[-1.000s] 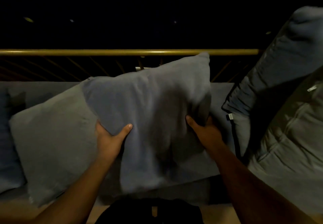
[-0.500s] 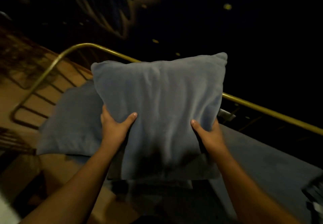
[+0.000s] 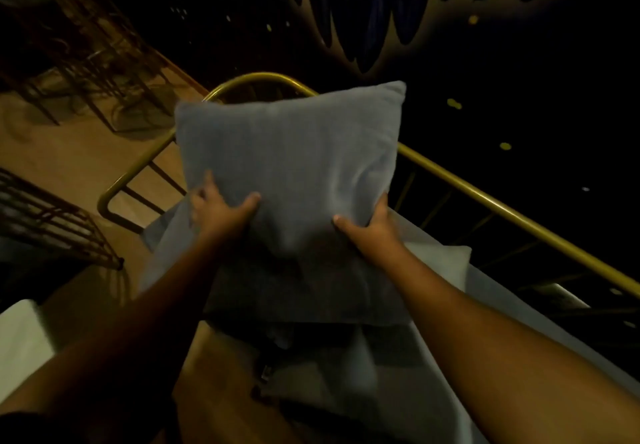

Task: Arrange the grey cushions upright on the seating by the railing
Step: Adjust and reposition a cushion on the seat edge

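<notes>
I hold a grey cushion (image 3: pixel 291 159) upright in the air in front of me, over the end of the seating (image 3: pixel 502 308). My left hand (image 3: pixel 221 208) grips its lower left edge, thumb across the front. My right hand (image 3: pixel 367 228) grips the lower right corner the same way. Under the held cushion lies another grey cushion (image 3: pixel 304 291), partly hidden by my arms. The brass railing (image 3: pixel 485 194) curves round the far end of the seat behind the cushion.
To the left is a wooden floor (image 3: pixel 69 152) with dark metal chair frames (image 3: pixel 90 48). A wire rack (image 3: pixel 45 218) stands at the left edge. A pale object (image 3: pixel 20 343) shows at the bottom left. Beyond the railing all is dark.
My view has swung left toward the curved end of the railing. The cushion has moved with my hands toward that end and sits a little higher; both hands keep their grip.
</notes>
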{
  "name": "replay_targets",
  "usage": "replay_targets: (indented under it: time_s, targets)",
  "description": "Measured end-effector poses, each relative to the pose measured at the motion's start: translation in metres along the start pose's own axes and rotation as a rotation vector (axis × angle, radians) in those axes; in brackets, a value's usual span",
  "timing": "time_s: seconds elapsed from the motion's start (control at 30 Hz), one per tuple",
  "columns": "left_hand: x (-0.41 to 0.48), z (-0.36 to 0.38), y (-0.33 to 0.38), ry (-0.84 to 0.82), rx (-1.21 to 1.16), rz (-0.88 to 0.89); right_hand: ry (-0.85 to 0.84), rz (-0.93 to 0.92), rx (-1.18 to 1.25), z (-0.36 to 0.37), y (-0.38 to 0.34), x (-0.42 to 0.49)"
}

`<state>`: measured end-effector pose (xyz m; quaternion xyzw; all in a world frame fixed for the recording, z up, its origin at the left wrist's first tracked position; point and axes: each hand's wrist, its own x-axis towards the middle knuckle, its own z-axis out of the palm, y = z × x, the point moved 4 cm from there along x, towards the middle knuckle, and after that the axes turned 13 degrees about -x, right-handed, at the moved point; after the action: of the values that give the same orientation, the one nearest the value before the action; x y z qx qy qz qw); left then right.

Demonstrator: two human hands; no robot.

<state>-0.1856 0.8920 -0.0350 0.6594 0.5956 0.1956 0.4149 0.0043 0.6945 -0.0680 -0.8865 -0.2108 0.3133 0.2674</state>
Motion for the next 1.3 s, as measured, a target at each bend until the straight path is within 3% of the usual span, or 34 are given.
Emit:
replay_targets:
  time_s: [0.1,0.23,0.4,0.5,0.57,0.67,0.8,0.87,0.93,1.07,1.3]
  targets:
    - [-0.006,0.042,-0.039,-0.303,0.275,-0.026,-0.109,0.028,-0.286,0.033,0.005,0.017]
    - [-0.016,0.072,-0.045,-0.354,0.367,0.054,-0.115,-0.020,-0.400,0.038,0.023,0.035]
    - [-0.038,0.080,-0.048,-0.191,0.321,0.153,-0.016,-0.155,-0.142,0.015,0.064,0.020]
    - [-0.094,0.088,-0.064,-0.094,0.178,0.420,0.163,0.083,0.094,-0.002,0.124,-0.007]
    - [-0.142,0.104,-0.098,-0.218,0.250,0.492,0.226,0.248,0.127,-0.001,0.174,-0.025]
    - [-0.188,0.121,-0.163,-0.398,0.328,0.210,0.124,0.459,0.063,0.011,0.244,-0.053]
    - [-0.197,0.133,-0.230,-0.419,0.355,-0.222,-0.083,0.516,0.170,0.036,0.299,-0.079]
    - [-0.187,0.137,-0.251,-0.372,0.143,-0.449,-0.137,0.506,0.239,0.047,0.308,-0.083]
    - [-0.173,0.142,-0.280,-0.335,-0.027,-0.567,-0.145,0.472,0.262,0.052,0.311,-0.085]
    - [-0.150,0.152,-0.351,-0.358,-0.072,-0.629,-0.158,0.442,0.297,0.061,0.327,-0.093]
    - [-0.183,0.158,-0.252,-0.359,-0.261,-0.590,-0.090,0.436,0.343,0.065,0.323,-0.101]
